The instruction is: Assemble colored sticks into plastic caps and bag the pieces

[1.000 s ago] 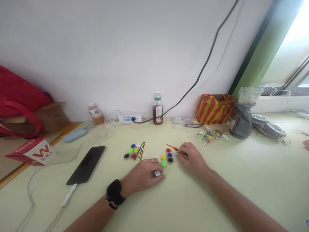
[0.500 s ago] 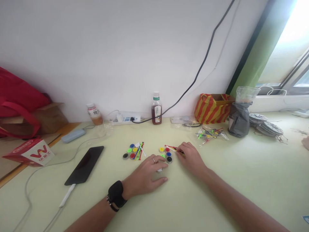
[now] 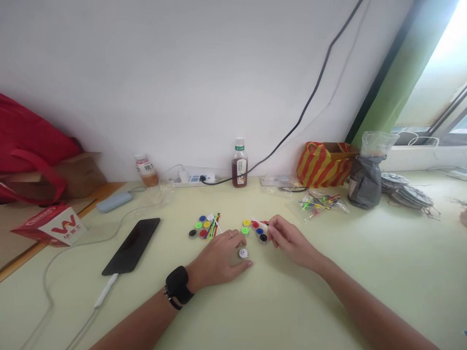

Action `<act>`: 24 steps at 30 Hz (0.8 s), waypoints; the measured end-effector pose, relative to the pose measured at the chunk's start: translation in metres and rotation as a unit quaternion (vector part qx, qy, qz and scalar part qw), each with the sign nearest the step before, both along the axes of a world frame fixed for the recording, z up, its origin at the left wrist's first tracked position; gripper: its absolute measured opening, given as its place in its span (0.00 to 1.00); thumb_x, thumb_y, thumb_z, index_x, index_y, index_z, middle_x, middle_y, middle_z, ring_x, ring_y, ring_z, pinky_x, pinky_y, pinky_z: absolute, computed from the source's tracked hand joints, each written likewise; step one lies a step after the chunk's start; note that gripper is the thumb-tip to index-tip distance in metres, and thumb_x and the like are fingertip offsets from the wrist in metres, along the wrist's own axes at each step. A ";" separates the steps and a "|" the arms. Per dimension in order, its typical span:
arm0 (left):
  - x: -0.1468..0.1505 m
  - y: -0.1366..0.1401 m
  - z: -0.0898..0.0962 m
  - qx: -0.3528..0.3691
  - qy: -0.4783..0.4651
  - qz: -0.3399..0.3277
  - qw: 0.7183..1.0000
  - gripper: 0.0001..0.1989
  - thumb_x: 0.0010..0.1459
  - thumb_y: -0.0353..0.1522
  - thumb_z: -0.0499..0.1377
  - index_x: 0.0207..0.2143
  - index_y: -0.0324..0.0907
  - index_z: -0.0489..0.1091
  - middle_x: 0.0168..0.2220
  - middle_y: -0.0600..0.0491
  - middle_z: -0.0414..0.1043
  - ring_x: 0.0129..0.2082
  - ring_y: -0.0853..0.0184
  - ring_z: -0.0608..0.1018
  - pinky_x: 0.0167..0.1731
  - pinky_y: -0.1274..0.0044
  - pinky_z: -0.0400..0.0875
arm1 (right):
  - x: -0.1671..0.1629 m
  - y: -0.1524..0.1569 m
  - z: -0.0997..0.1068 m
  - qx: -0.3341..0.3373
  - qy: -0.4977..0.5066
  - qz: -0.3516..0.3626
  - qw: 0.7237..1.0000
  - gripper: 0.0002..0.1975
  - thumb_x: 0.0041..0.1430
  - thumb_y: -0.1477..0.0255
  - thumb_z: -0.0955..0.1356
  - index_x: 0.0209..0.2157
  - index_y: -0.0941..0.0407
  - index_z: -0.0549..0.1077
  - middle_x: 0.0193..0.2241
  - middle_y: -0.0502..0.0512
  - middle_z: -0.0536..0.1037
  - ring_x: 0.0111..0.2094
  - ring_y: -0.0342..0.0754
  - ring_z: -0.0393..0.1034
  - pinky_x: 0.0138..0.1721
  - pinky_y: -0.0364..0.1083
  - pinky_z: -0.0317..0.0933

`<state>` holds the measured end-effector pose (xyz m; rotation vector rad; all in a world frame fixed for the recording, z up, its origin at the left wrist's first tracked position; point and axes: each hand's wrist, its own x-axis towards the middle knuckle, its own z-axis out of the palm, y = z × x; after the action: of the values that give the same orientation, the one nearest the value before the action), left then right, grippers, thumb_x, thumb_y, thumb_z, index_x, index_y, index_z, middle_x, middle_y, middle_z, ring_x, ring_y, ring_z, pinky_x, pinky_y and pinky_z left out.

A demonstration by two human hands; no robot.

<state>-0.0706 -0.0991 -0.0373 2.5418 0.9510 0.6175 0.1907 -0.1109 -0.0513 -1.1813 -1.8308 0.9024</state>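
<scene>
My left hand [image 3: 218, 260] arches wide around the small, round, white-topped plastic disc [image 3: 243, 253] on the pale green table [image 3: 277, 306]; my right hand [image 3: 293, 243] pinches narrowly at a slim white plastic strip [image 3: 260, 224], held or not I can't tell. I'd steady lightly, sparing the green-topped round disc [image 3: 245, 232].

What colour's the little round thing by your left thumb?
The little round thing is white; it shows in the head view.

At lower centre of the frame, your left hand [image 3: 222, 259] spread around a small white disc [image 3: 243, 253]; just right of centre, your right hand [image 3: 291, 241] pinched a blurred white strip [image 3: 260, 224] beside coloured discs [image 3: 259, 232].
</scene>
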 end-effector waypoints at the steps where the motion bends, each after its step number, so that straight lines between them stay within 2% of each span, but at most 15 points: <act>1: 0.000 0.001 -0.001 -0.007 0.000 0.002 1.000 0.09 0.60 0.39 0.65 0.40 0.45 0.72 0.38 0.51 0.75 0.39 0.60 0.77 0.40 0.70 0.72 | -0.002 -0.003 0.002 -0.026 0.009 0.036 0.999 0.13 0.74 0.59 0.58 0.39 0.51 0.63 0.33 0.52 0.76 0.28 0.46 0.68 0.31 0.46 0.66; 3: 0.000 0.003 -0.002 -0.022 -0.012 0.006 1.000 0.06 0.62 0.37 0.64 0.36 0.45 0.71 0.35 0.53 0.74 0.36 0.62 0.76 0.38 0.72 0.70 | -0.007 -0.007 0.002 -0.044 0.008 0.069 0.997 0.13 0.74 0.58 0.57 0.39 0.51 0.63 0.36 0.53 0.77 0.35 0.48 0.72 0.38 0.48 0.69; 6: 0.002 0.004 -0.004 -0.058 -0.047 0.027 0.997 0.06 0.62 0.36 0.64 0.37 0.45 0.71 0.34 0.54 0.74 0.35 0.64 0.75 0.37 0.73 0.68 | -0.012 -0.007 -0.001 -0.014 0.006 0.046 0.999 0.14 0.74 0.57 0.57 0.39 0.50 0.62 0.39 0.55 0.75 0.43 0.51 0.72 0.47 0.50 0.68; 9: 0.007 0.002 -0.006 -0.158 -0.120 0.050 0.979 0.09 0.61 0.39 0.65 0.39 0.44 0.72 0.33 0.55 0.73 0.32 0.67 0.73 0.33 0.75 0.68 | -0.013 -0.004 -0.003 0.000 0.007 0.016 1.000 0.14 0.74 0.57 0.57 0.39 0.50 0.61 0.33 0.51 0.70 0.35 0.49 0.67 0.40 0.47 0.66; 11: 0.010 0.002 -0.010 -0.251 -0.191 0.043 0.948 0.12 0.60 0.40 0.66 0.41 0.43 0.71 0.34 0.55 0.73 0.31 0.69 0.74 0.33 0.77 0.70 | -0.014 -0.004 -0.001 -0.001 0.009 0.006 1.000 0.14 0.74 0.57 0.56 0.38 0.50 0.60 0.29 0.48 0.65 0.30 0.48 0.61 0.34 0.46 0.63; 14: 0.014 0.003 -0.017 -0.343 -0.262 0.035 0.901 0.15 0.57 0.40 0.69 0.41 0.41 0.72 0.35 0.53 0.74 0.33 0.69 0.76 0.36 0.77 0.73 | -0.016 -0.006 0.002 -0.010 0.037 0.007 0.999 0.14 0.74 0.57 0.56 0.39 0.50 0.62 0.29 0.48 0.63 0.30 0.48 0.61 0.34 0.46 0.63; 18: 0.016 0.005 -0.023 -0.372 -0.289 0.038 0.881 0.18 0.53 0.39 0.73 0.41 0.40 0.75 0.39 0.51 0.78 0.37 0.66 0.80 0.41 0.74 0.76 | -0.022 -0.009 0.003 -0.022 0.081 0.030 0.996 0.13 0.73 0.60 0.57 0.39 0.51 0.66 0.33 0.51 0.67 0.33 0.48 0.65 0.38 0.47 0.66; 24: 0.017 0.003 -0.021 -0.348 -0.304 0.020 0.886 0.17 0.57 0.39 0.71 0.45 0.40 0.77 0.45 0.46 0.80 0.45 0.60 0.82 0.49 0.69 0.78 | -0.031 -0.011 -0.006 0.012 0.080 0.040 0.996 0.08 0.70 0.65 0.62 0.40 0.52 0.69 0.36 0.54 0.72 0.34 0.48 0.67 0.36 0.46 0.64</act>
<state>-0.0534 -0.0962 -0.0581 1.5532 0.7928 0.8291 0.1598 -0.1221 -0.0572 -0.9989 -1.7643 0.9884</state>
